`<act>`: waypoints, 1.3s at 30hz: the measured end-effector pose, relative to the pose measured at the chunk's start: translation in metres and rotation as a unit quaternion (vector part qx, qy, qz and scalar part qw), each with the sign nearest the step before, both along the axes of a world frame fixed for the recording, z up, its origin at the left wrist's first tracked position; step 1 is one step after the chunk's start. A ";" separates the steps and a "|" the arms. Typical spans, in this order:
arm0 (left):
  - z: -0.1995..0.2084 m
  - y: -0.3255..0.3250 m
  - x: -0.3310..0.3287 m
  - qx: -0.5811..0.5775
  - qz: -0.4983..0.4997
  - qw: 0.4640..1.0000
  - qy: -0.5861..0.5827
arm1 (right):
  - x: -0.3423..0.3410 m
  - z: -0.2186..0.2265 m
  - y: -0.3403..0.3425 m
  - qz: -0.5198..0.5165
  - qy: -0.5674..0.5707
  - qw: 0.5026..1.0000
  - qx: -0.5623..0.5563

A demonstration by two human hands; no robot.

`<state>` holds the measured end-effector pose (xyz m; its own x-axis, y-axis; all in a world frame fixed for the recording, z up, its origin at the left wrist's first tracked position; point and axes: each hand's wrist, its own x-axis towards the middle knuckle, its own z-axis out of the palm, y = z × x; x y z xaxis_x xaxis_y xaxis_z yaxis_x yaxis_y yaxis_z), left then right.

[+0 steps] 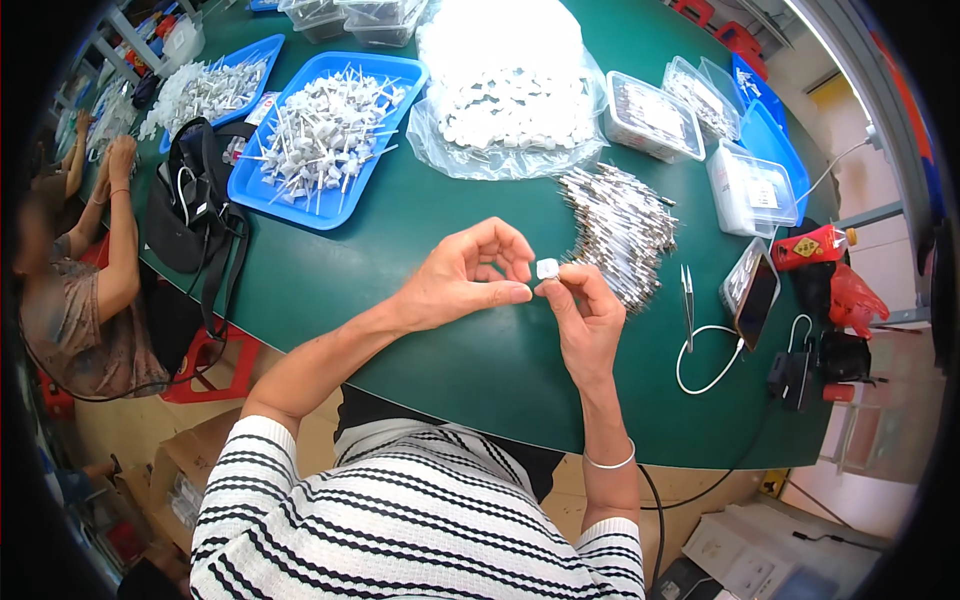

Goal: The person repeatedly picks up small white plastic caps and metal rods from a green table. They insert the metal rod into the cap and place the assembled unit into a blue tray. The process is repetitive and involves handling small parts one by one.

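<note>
Two bare hands meet over a green tabletop (700, 420), near its front edge. Right hand (588, 325): thumb and index fingertips pinched together on a small white squarish piece (547, 268), held up between the hands. Left hand (462, 282): fingers curled, thumb and fingertips apart, just beside the piece; cannot tell if they touch it. Just behind the right hand, a loose pile of thin silver-and-white rods (622, 230). Farther back, a clear plastic bag (450, 158) with many small white pieces (515, 112) on it. Back left, a blue rectangular plastic tray (243, 187) heaped with white long-stemmed parts (325, 130). Right side: slim silver tweezers (687, 305), a looped white cable (683, 372), a dark-screened phone (757, 303). Far left, a black strapped bag (178, 225), near a co-worker's arm (124, 235).
</note>
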<state>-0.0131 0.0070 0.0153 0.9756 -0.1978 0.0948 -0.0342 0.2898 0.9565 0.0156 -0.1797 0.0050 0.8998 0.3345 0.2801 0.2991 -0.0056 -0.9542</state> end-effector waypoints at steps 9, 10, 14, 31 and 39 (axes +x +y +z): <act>-0.002 -0.003 -0.006 0.069 0.028 0.996 0.045 | -0.001 0.000 0.006 -0.020 -0.093 0.994 -0.048; 0.000 -0.003 -0.006 0.090 0.036 0.994 0.047 | -0.001 0.000 0.006 -0.021 -0.103 0.993 -0.053; -0.005 -0.002 -0.004 0.130 0.080 0.988 -0.022 | 0.000 0.000 0.007 -0.018 -0.120 0.990 -0.075; 0.007 0.019 -0.002 0.160 -0.003 0.987 0.015 | 0.001 -0.003 0.005 0.069 -0.038 0.995 -0.062; 0.000 0.021 0.004 0.046 -0.060 0.994 0.076 | -0.002 -0.005 0.005 0.119 0.096 0.988 0.025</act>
<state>-0.0091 0.0282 0.0149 0.9459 -0.3155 -0.0751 0.1420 0.1945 0.9706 0.0138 -0.1749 -0.0004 0.8357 0.5326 0.1335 0.0997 0.0920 -0.9908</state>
